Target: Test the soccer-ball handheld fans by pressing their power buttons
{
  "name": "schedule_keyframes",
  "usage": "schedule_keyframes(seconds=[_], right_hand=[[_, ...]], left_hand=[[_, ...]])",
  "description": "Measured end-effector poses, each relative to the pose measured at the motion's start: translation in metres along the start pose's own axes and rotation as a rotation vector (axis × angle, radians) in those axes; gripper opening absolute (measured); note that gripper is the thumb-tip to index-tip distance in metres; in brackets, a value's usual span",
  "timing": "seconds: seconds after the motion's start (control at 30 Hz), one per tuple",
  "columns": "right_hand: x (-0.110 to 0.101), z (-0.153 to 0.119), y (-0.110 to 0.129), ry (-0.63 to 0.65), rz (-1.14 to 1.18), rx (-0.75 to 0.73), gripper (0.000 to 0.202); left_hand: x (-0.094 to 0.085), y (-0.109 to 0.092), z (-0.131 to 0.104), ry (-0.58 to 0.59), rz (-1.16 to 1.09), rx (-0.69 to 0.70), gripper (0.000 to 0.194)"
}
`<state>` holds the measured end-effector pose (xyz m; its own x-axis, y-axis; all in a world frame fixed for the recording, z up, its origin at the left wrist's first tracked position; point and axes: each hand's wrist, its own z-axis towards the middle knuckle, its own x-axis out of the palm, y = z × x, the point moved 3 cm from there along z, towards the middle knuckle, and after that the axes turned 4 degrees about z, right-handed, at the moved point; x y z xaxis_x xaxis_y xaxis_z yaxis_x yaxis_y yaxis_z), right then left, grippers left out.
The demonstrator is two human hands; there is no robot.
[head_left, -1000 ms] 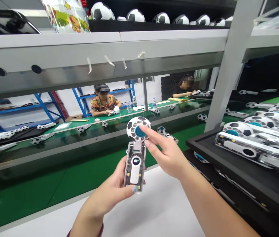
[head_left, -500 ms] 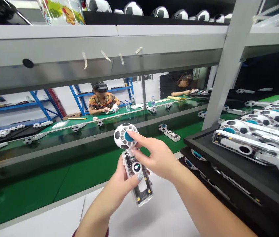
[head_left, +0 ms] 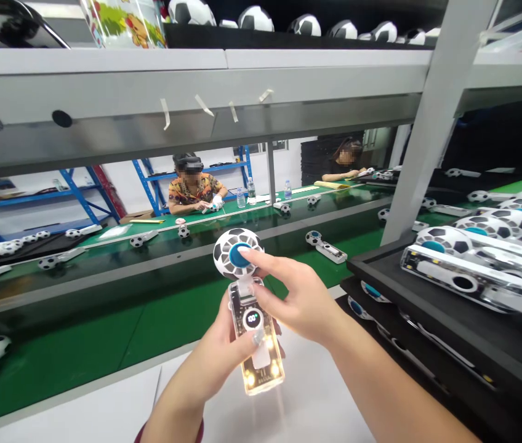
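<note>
A handheld device has a soccer-ball head (head_left: 233,261) with a blue centre and a clear rectangular body (head_left: 249,301) showing "100" on a round display. Warm yellow lights glow in its lower part. Wrapped round the body from the left is my left hand (head_left: 224,351), its thumb on the front below the display. My right hand (head_left: 295,289) is at the joint between head and body, with the index fingertip on the blue centre and the thumb at the neck. The device is held up over a white surface (head_left: 307,400).
Black trays (head_left: 381,277) stacked at the right hold several similar devices. More devices lie on the green belt (head_left: 104,332), one of them (head_left: 330,249) just beyond my right hand. A metal shelf beam (head_left: 196,92) crosses above. Two people sit across the belt.
The lights in the device body have come on. Devices on the belt have shifted, and one at the left edge shows more fully. Both hands keep their hold.
</note>
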<state>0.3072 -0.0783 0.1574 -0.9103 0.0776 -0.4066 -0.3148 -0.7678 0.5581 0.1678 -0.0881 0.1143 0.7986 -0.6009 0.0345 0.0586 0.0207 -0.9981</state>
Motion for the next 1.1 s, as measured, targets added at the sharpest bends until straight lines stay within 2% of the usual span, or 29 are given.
schedule_keyframes(seconds=[0.17, 0.3, 0.6, 0.73, 0.9, 1.1], right_hand=[[-0.002, -0.001, 0.004, -0.034, 0.058, -0.017, 0.045], [0.003, -0.004, 0.006, -0.117, 0.121, -0.064, 0.046], [0.015, -0.007, 0.002, -0.240, 0.245, -0.158, 0.050], [0.015, -0.007, 0.000, -0.242, 0.277, -0.136, 0.049], [0.016, -0.007, 0.001, -0.237, 0.299, -0.120, 0.048], [0.013, -0.005, 0.003, -0.237, 0.334, -0.121, 0.045]], left_hand=[[0.006, -0.004, -0.002, -0.026, 0.020, 0.041, 0.081], [0.015, -0.008, -0.004, -0.022, -0.042, 0.076, 0.091], [0.015, -0.007, -0.006, -0.027, -0.072, 0.074, 0.077], [0.015, -0.006, -0.005, 0.006, -0.081, 0.091, 0.077], [0.015, -0.004, -0.004, -0.043, -0.059, 0.106, 0.076], [0.018, -0.003, -0.006, 0.041, -0.020, 0.141, 0.084]])
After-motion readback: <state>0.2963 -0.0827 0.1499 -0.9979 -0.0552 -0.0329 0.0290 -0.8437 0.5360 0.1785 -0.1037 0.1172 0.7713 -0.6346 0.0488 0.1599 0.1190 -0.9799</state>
